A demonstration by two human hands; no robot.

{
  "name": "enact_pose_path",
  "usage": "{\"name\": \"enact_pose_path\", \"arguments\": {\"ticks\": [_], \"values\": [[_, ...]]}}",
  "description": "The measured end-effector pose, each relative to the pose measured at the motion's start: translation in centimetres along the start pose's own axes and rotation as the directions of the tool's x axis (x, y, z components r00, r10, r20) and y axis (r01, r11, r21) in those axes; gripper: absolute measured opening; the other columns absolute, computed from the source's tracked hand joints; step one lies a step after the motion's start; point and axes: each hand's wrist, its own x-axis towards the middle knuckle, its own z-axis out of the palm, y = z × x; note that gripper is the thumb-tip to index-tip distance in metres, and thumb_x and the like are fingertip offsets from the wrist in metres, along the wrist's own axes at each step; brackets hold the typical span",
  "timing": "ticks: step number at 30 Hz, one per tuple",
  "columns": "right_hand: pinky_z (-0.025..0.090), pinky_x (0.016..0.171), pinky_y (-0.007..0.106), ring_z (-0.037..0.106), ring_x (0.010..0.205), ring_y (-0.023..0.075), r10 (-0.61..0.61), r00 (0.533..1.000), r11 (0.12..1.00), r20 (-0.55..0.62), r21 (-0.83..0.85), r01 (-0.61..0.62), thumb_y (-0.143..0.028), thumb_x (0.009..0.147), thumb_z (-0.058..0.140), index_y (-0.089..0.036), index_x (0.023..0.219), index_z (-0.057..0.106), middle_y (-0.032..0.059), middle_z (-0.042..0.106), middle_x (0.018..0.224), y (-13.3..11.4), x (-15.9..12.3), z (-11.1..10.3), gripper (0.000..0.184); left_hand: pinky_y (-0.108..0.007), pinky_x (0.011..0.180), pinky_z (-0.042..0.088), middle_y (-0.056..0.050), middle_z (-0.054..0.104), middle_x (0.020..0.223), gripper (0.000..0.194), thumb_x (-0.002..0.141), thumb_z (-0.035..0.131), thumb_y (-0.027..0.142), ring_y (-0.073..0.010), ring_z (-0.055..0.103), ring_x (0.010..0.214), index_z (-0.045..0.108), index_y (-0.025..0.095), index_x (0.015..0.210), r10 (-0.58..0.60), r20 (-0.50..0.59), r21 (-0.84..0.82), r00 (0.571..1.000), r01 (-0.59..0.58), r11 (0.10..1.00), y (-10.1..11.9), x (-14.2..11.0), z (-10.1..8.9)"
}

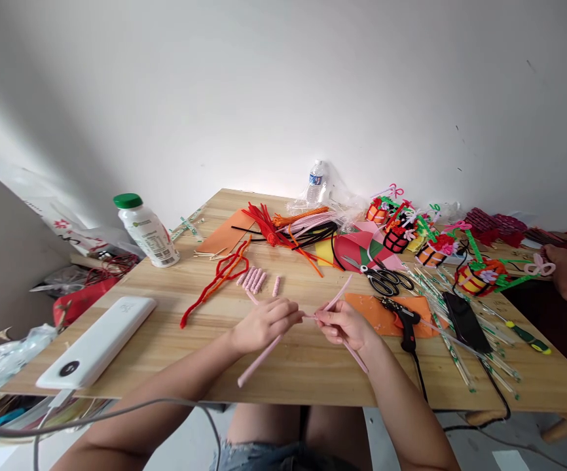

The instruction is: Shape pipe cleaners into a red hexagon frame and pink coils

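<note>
My left hand point(268, 322) is closed around a pink pipe cleaner point(258, 362), whose thicker end slants down to the left over the table. My right hand point(343, 322) pinches pink pipe cleaner too, with one length rising past the thumb and another point(356, 356) sloping down beneath the fingers. A thin pink stretch spans the small gap between both hands; how the strands join is hidden by my fingers. Just beyond my left hand lie several short coiled pink pieces point(253, 280), with a single one point(276, 286) apart from them. Red and orange pipe cleaners point(217, 281) rest farther left.
A white power bank point(101, 340) and a white bottle point(148, 232) stand left. Right of my hands are scissors point(386, 280), a glue gun point(404, 320), a phone point(466, 322) and a screwdriver point(529, 337). Decorated small baskets point(433, 252) line the back right. Another person's hand point(566, 271) is far right.
</note>
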Motion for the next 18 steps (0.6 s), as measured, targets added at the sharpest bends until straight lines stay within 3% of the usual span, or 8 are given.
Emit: {"name": "enact_pose_path", "arguments": {"ticks": [2, 4, 6, 7, 9, 12, 15, 18], "values": [[0.027, 0.032, 0.018, 0.037, 0.037, 0.0046, -0.2, 0.976, 0.97, -0.083, -0.159, 0.185, -0.036, 0.066, 0.077, -0.014, 0.069, 0.061, -0.001, 0.056, 0.058, 0.4, 0.0, 0.2, 0.027, -0.025, 0.059, 0.047, -0.007, 0.06, 0.078, 0.016, 0.089, 0.045, 0.021, -0.0135, 0.057, 0.068, 0.059, 0.013, 0.088, -0.335, 0.028, -0.299, 0.942, 0.328, 0.896, 0.2, 0.2, 0.2], [0.039, 0.041, 0.023, 0.048, 0.046, 0.01, -0.467, 0.879, 0.825, -0.098, -0.405, 0.394, -0.036, 0.071, 0.072, -0.017, 0.073, 0.065, 0.0028, 0.062, 0.064, 0.7, -0.2, 0.4, 0.02, -0.019, 0.042, 0.036, 0.001, 0.048, 0.059, 0.025, 0.087, 0.047, 0.033, -0.0075, 0.044, 0.046, 0.053, 0.014, 0.073, -0.633, 0.264, -0.59, 0.728, 0.641, 0.491, 0.2, 0.6, 0.2], [0.048, 0.057, 0.03, 0.058, 0.062, 0.0162, -0.665, 0.747, 0.596, -0.004, -0.606, 0.527, -0.032, 0.075, 0.069, -0.021, 0.075, 0.069, 0.0061, 0.066, 0.073, 0.8, -0.6, 0.5, 0.011, -0.017, 0.031, 0.018, 0.007, 0.033, 0.051, 0.032, 0.082, 0.05, 0.042, -0.0027, 0.02, 0.035, 0.044, 0.016, 0.064, -0.594, 0.631, -0.641, 0.499, 0.767, -0.037, 0.1, 1.0, 0.0], [0.049, 0.065, 0.033, 0.06, 0.069, 0.0183, -0.717, 0.695, 0.497, 0.054, -0.66, 0.564, -0.03, 0.076, 0.067, -0.023, 0.076, 0.07, 0.007, 0.067, 0.077, 0.8, -0.7, 0.5, 0.008, -0.017, 0.03, 0.013, 0.009, 0.029, 0.051, 0.033, 0.078, 0.053, 0.044, -0.0017, 0.012, 0.034, 0.04, 0.017, 0.062, -0.477, 0.766, -0.582, 0.431, 0.781, -0.228, 0.1, 1.1, -0.2], [0.049, 0.073, 0.035, 0.061, 0.075, 0.0197, -0.764, 0.638, 0.41, 0.096, -0.692, 0.595, -0.028, 0.077, 0.066, -0.023, 0.076, 0.07, 0.0076, 0.068, 0.079, 0.8, -0.9, 0.6, 0.006, -0.017, 0.029, 0.009, 0.009, 0.029, 0.051, 0.034, 0.074, 0.055, 0.046, -0.0012, 0.009, 0.033, 0.04, 0.017, 0.062, -0.293, 0.878, -0.472, 0.379, 0.789, -0.394, 0.2, 1.3, -0.6], [0.048, 0.057, 0.029, 0.058, 0.06, 0.0155, -0.711, 0.701, 0.586, -0.056, -0.597, 0.548, -0.032, 0.074, 0.07, -0.02, 0.073, 0.066, 0.0056, 0.065, 0.072, 0.8, -0.5, 0.5, 0.013, -0.017, 0.031, 0.022, 0.003, 0.044, 0.053, 0.036, 0.081, 0.048, 0.048, -0.0041, 0.028, 0.034, 0.05, 0.014, 0.069, -0.449, 0.773, -0.569, 0.449, 0.802, -0.179, 0.4, 1.4, -1.1], [0.032, 0.035, 0.02, 0.038, 0.038, 0.0069, -0.442, 0.877, 0.874, -0.189, -0.311, 0.374, -0.038, 0.071, 0.072, -0.017, 0.069, 0.06, -0.0024, 0.052, 0.052, 0.4, 0.0, -0.1, 0.025, -0.021, 0.048, 0.042, -0.005, 0.057, 0.064, 0.028, 0.087, 0.045, 0.033, -0.0099, 0.052, 0.053, 0.06, 0.012, 0.076, -0.555, 0.418, -0.557, 0.719, 0.685, 0.469, 0.1, 1.3, -1.9], [0.021, 0.031, 0.016, 0.031, 0.036, 0.0033, -0.197, 0.974, 0.979, -0.116, -0.073, 0.189, -0.034, 0.066, 0.077, -0.014, 0.065, 0.057, -0.0051, 0.047, 0.048, -0.2, 0.0, -0.8, 0.028, -0.03, 0.072, 0.05, -0.01, 0.064, 0.085, 0.022, 0.086, 0.044, 0.015, -0.0153, 0.06, 0.078, 0.065, 0.013, 0.088, -0.268, 0.215, -0.385, 0.939, 0.333, 0.861, -0.6, 1.1, -2.5]]}}
